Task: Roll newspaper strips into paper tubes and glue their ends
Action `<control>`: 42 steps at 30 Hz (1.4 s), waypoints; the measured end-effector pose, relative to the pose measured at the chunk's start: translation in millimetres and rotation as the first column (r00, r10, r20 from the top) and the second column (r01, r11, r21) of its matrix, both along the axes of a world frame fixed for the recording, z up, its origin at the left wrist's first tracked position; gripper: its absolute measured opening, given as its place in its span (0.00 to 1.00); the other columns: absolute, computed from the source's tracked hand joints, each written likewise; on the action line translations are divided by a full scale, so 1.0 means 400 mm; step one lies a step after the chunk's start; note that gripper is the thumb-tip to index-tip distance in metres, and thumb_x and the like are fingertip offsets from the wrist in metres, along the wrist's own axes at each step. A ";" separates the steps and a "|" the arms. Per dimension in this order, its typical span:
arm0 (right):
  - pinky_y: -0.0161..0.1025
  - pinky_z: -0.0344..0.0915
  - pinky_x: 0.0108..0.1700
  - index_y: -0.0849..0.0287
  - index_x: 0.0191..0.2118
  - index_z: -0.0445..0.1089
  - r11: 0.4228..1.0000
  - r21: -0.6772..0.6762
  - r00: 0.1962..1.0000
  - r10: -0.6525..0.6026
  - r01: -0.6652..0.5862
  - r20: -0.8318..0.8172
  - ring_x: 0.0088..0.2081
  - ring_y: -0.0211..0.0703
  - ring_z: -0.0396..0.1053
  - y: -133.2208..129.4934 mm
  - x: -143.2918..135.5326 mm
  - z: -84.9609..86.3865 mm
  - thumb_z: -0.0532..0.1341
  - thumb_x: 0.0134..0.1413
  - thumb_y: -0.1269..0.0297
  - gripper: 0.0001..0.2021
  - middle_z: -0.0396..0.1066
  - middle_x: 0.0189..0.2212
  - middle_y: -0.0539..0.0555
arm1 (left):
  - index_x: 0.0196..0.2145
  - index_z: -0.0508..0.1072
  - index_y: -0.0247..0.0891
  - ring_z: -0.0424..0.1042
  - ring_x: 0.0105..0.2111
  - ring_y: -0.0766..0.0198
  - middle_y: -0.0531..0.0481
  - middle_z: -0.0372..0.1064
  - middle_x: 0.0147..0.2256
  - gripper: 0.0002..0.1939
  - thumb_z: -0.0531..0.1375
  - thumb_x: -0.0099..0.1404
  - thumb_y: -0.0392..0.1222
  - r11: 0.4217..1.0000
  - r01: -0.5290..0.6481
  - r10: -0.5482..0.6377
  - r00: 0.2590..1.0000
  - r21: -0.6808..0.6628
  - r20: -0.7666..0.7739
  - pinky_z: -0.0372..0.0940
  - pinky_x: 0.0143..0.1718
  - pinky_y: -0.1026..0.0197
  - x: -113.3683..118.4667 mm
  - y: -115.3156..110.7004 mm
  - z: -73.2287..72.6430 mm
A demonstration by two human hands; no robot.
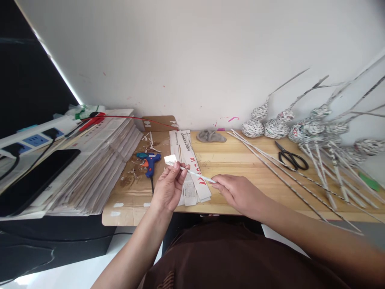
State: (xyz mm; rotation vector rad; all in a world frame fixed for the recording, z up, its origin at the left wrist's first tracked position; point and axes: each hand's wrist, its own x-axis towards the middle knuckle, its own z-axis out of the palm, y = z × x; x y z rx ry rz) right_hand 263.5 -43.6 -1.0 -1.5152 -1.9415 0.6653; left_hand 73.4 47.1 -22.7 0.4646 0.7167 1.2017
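Note:
Between my two hands stretches a thin rolled paper stick (197, 174), with a flat, unrolled paper end at its left. My left hand (171, 180) pinches it near that flat end. My right hand (237, 192) closes round its other end, and the fingers hide the tip. Below the stick lie printed newspaper strips (189, 188), some with red and black characters. A blue hot glue gun (152, 162) rests on stained cardboard (126, 192) just left of my left hand.
Tall newspaper stacks (111, 160) stand at left, bearing a phone (42, 176) and a power strip (33, 138). Long paper sticks (279, 180), black scissors (290, 156) and woven paper gourds (276, 124) are at right. A grey fuzzy object (210, 136) lies by the wall.

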 end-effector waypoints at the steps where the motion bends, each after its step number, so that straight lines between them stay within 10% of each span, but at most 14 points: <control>1: 0.35 0.57 0.30 0.57 0.36 0.72 0.998 -0.063 0.999 0.014 -0.017 -0.045 0.26 0.38 0.62 0.002 0.002 0.002 0.51 0.62 0.56 0.15 0.66 0.24 0.50 | 0.26 0.74 0.32 0.76 0.33 0.67 0.49 0.73 0.29 0.04 0.63 0.58 0.31 1.000 0.003 -0.003 1.000 -0.009 0.001 0.72 0.32 0.74 -0.001 0.000 -0.001; 7: 0.31 0.51 0.19 0.60 0.44 0.71 0.798 -0.558 0.926 0.003 -0.230 -0.377 0.16 0.32 0.52 0.016 0.051 0.018 0.45 0.62 0.47 0.25 0.60 0.19 0.47 | 0.27 0.74 0.31 0.76 0.32 0.68 0.49 0.73 0.28 0.07 0.59 0.62 0.28 0.998 0.006 -0.004 0.999 -0.057 0.032 0.72 0.32 0.74 -0.012 0.006 -0.004; 11: 0.36 0.59 0.31 0.61 0.37 0.70 0.956 -0.199 0.953 -0.160 0.214 0.257 0.28 0.41 0.66 -0.003 0.134 0.019 0.51 0.60 0.50 0.19 0.69 0.25 0.54 | 0.28 0.73 0.29 0.76 0.31 0.68 0.48 0.72 0.27 0.11 0.54 0.65 0.27 0.995 -0.063 0.066 0.997 -0.082 0.034 0.72 0.31 0.74 -0.035 0.017 0.008; 16: 0.41 0.58 0.32 0.64 0.45 0.64 0.846 0.091 0.500 -0.393 0.525 0.772 0.34 0.54 0.71 -0.056 0.277 -0.012 0.53 0.58 0.60 0.14 0.71 0.37 0.64 | 0.30 0.72 0.29 0.76 0.30 0.69 0.49 0.72 0.27 0.12 0.51 0.67 0.28 0.985 -0.114 0.122 0.991 -0.130 0.057 0.72 0.30 0.74 -0.068 0.026 0.025; 19: 0.41 0.57 0.31 0.63 0.40 0.66 0.827 0.015 0.414 -0.297 0.562 0.860 0.33 0.54 0.72 -0.075 0.331 -0.034 0.50 0.59 0.64 0.11 0.72 0.37 0.64 | 0.30 0.72 0.29 0.76 0.30 0.69 0.49 0.72 0.27 0.12 0.50 0.67 0.28 0.979 -0.134 0.145 0.987 -0.157 0.063 0.72 0.29 0.74 -0.074 0.029 0.033; 30: 0.39 0.57 0.33 0.67 0.39 0.69 0.873 0.062 0.417 -0.292 0.484 0.861 0.34 0.51 0.71 0.030 0.387 -0.026 0.51 0.59 0.67 0.12 0.73 0.34 0.66 | 0.30 0.72 0.29 0.76 0.31 0.69 0.48 0.72 0.28 0.11 0.51 0.67 0.27 0.985 -0.116 0.122 0.992 -0.125 0.040 0.72 0.30 0.74 -0.077 0.024 0.019; 32: 0.39 0.57 0.33 0.65 0.38 0.70 0.886 0.068 0.491 -0.316 0.458 0.812 0.34 0.51 0.71 0.033 0.348 0.004 0.50 0.60 0.63 0.14 0.73 0.35 0.64 | 0.31 0.72 0.29 0.76 0.30 0.69 0.48 0.72 0.28 0.11 0.51 0.67 0.27 0.985 -0.122 0.127 0.991 -0.123 0.036 0.72 0.30 0.74 -0.078 0.021 0.018; 36: 0.36 0.59 0.34 0.58 0.40 0.70 0.962 -0.212 0.926 -0.086 0.174 0.367 0.34 0.43 0.69 -0.016 0.194 0.057 0.46 0.64 0.53 0.19 0.73 0.34 0.55 | 0.31 0.72 0.29 0.76 0.29 0.69 0.49 0.72 0.27 0.11 0.51 0.67 0.27 0.981 -0.136 0.144 0.988 -0.139 0.051 0.72 0.29 0.73 -0.074 0.026 0.020; 42: 0.36 0.57 0.33 0.57 0.35 0.69 0.972 -0.222 0.982 -0.030 0.072 0.188 0.30 0.41 0.65 -0.088 0.055 0.053 0.48 0.63 0.53 0.17 0.69 0.28 0.53 | 0.31 0.72 0.29 0.76 0.30 0.68 0.48 0.72 0.27 0.11 0.51 0.67 0.29 0.977 -0.135 0.150 0.985 -0.166 0.084 0.73 0.30 0.73 -0.086 0.038 0.018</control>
